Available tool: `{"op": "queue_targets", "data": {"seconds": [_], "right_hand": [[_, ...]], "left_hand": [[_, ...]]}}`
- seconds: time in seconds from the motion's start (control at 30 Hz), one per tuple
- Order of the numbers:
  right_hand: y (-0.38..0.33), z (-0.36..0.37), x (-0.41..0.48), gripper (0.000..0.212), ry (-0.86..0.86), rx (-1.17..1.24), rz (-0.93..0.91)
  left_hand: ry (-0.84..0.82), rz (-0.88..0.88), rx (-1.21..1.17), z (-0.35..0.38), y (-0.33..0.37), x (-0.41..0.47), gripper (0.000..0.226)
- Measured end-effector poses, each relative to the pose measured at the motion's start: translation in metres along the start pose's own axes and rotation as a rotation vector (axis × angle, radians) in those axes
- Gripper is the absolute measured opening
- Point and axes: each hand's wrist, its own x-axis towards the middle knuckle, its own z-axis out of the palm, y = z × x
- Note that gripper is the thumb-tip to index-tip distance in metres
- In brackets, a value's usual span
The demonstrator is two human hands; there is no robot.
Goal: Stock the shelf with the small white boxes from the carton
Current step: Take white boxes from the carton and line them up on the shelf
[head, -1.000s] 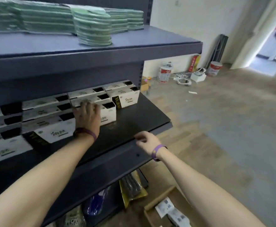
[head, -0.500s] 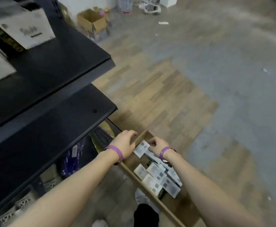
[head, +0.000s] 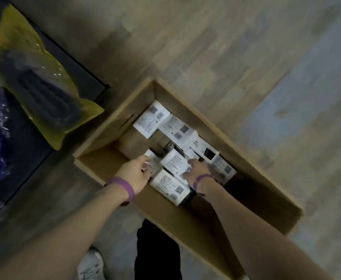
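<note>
The small white boxes [head: 173, 164] lie loose in the carton [head: 185, 223] at the frame's centre; their labels show square codes and print too blurred to read. Both hands reach down inside: left hand [head: 134, 173] curled on one box's edge, right hand [head: 198, 170] on another; firm grip unclear.

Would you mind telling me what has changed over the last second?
Both hands left the shelf and dropped into the carton: the left hand and right hand now close around a white box. The purple wristbands stay on.
</note>
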Motion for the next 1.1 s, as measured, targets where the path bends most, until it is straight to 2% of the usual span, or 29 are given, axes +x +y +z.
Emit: {"op": "queue_targets", "data": {"seconds": [0.1,0.23,0.33,0.37,0.47,0.53,0.63,0.73,0.77,0.87,0.97,1.1], "right_hand": [[0.024,0.038,0.074,0.064,0.015,-0.091,0.064],[0.046,0.076,0.137,0.095,0.050,-0.098,0.104],[0.053,0.078,0.154,0.109,0.056,-0.319,0.109],[0.055,0.074,0.156,0.109,0.047,-0.360,0.111],[0.054,0.063,0.153,0.102,-0.039,-0.276,0.137],[0.045,0.060,0.134,0.089,0.008,-0.313,0.105],[0.034,0.057,0.080,0.076,0.237,-0.404,-0.096],[0.020,0.041,0.009,0.055,0.322,-0.233,-0.366],[0.013,0.030,-0.013,0.053,0.322,-0.192,-0.446],[-0.022,-0.011,-0.077,0.070,0.312,-0.267,-0.639],[-0.075,-0.055,-0.146,0.082,0.447,-0.257,-0.826],[-0.144,-0.101,-0.252,0.054,0.712,-0.086,-1.095]], "left_hand": [[-0.097,0.005,0.141,0.042,-0.030,0.043,0.040],[-0.137,-0.042,0.178,0.072,-0.058,0.084,0.041],[-0.147,-0.096,0.152,0.080,-0.066,0.099,0.038],[-0.147,-0.104,0.134,0.081,-0.067,0.101,0.037],[-0.163,-0.118,0.033,0.081,-0.068,0.100,0.035],[-0.169,-0.139,-0.065,0.075,-0.064,0.094,0.032],[-0.112,-0.196,-0.222,0.054,-0.053,0.075,0.025],[-0.019,-0.235,-0.331,0.013,-0.029,0.034,0.022],[0.006,-0.220,-0.318,-0.006,-0.019,0.016,0.023],[0.052,-0.172,-0.268,-0.067,0.012,-0.044,0.032],[0.029,-0.144,-0.363,-0.129,0.041,-0.115,0.035],[-0.034,-0.102,-0.620,-0.199,0.066,-0.218,0.037]]}}
